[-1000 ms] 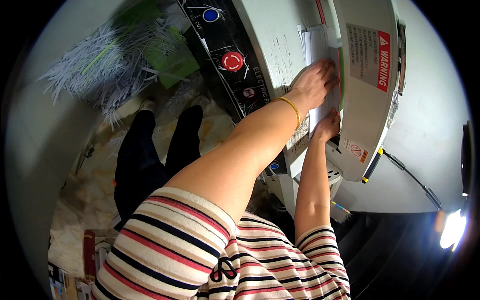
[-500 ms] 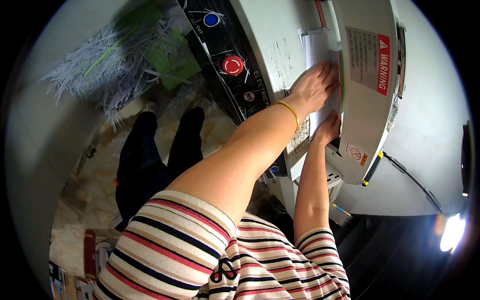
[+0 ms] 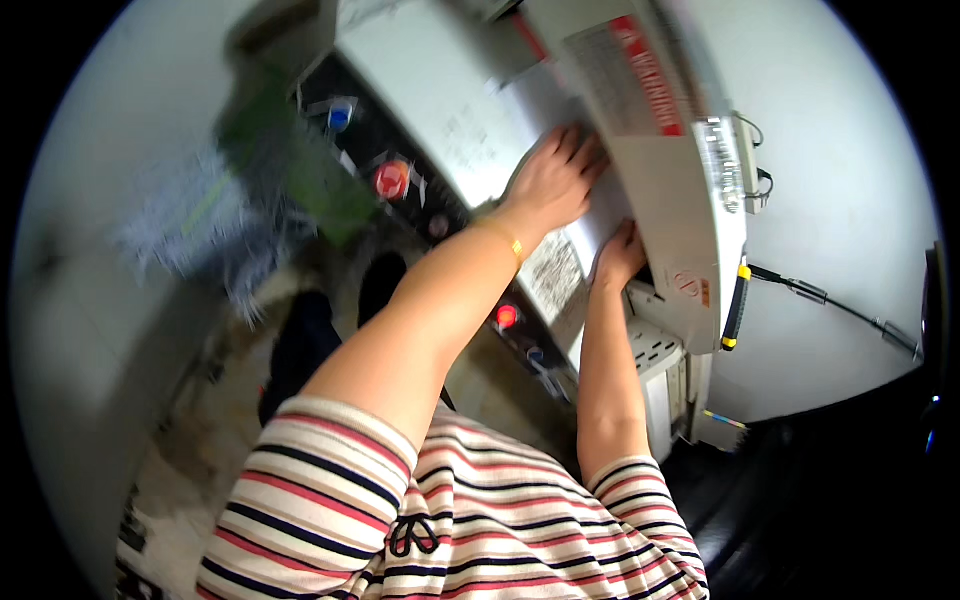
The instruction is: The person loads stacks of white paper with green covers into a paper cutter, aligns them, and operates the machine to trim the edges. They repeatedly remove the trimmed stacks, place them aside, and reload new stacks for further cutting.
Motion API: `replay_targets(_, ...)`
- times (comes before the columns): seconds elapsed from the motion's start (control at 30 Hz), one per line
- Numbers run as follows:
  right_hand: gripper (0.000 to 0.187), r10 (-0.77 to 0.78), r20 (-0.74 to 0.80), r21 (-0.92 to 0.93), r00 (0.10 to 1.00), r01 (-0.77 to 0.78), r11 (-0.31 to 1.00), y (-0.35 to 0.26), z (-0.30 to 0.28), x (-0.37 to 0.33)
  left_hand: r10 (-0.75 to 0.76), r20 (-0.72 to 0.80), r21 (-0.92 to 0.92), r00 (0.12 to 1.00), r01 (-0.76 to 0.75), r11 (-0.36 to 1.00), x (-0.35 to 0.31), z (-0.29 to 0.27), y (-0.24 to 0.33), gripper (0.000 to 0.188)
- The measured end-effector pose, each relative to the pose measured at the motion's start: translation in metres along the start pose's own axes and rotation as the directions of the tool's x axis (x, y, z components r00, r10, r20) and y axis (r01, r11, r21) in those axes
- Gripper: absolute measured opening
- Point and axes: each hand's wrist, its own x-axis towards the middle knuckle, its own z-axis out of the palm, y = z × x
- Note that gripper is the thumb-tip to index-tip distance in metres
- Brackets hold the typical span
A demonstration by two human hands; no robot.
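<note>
Palm down, my left hand [image 3: 558,180] rests on a stack of white paper [image 3: 604,212] inside an electric paper cutter [image 3: 425,75]. Its fingers are stretched out and slightly apart, with the tips close to the cutter's raised housing [image 3: 655,190]. A gold bracelet [image 3: 510,243] circles that wrist. Nearer to me, my right hand [image 3: 621,256] touches the near end of the stack beside the housing. Most of its fingers are hidden against the paper and the machine. Motion blurs the picture a little.
The cutter's black control panel [image 3: 440,215] carries a red stop button [image 3: 391,180], a blue button [image 3: 340,116] and a lit red button [image 3: 507,317]. Shredded paper strips [image 3: 200,215] heap up at the left. A yellow-and-black handle [image 3: 737,308] sticks out beside the housing.
The view has turned and shifted, so the cutter now sits further left and more slanted. Both hands stay at the paper stack. The lit red button has come into view.
</note>
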Motion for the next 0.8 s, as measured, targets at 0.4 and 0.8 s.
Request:
replay_targets(0.4,0.035,-0.008,-0.005,0.347,1.000,0.009,0.938,-0.003,-0.020,-0.037,0.107,0.171,0.038,0.979,-0.115,0.993,0.019,-0.013,0.006,0.040)
replay_targets(0.8,0.026,-0.616,-0.232,0.580,0.753,0.615,0.534,-0.117,-0.134,0.007,0.109,0.173,0.033,0.979,-0.116,0.993,0.017,-0.020,0.006,0.048)
